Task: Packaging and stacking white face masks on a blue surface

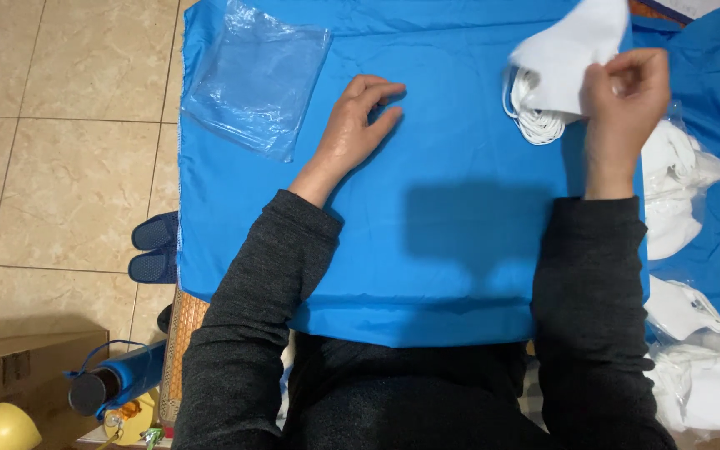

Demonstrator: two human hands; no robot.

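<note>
My right hand [624, 92] is raised at the upper right and grips a stack of white face masks [572, 52], whose white ear loops [532, 117] hang below it. My left hand [358, 123] rests flat on the blue cloth [427, 217] that covers the work surface, fingers slightly apart and holding nothing. A clear plastic bag [253, 77] lies flat on the cloth at the upper left, a short way from my left hand. Both arms wear dark grey sleeves.
More white masks in clear wrapping [681, 187] lie along the right edge, with another pile [706, 367] at the lower right. Blue slippers [156, 247] sit on the tiled floor at the left. A blue bottle [118, 379], a cardboard box [18, 375] and a yellow round object [6, 427] are at the lower left.
</note>
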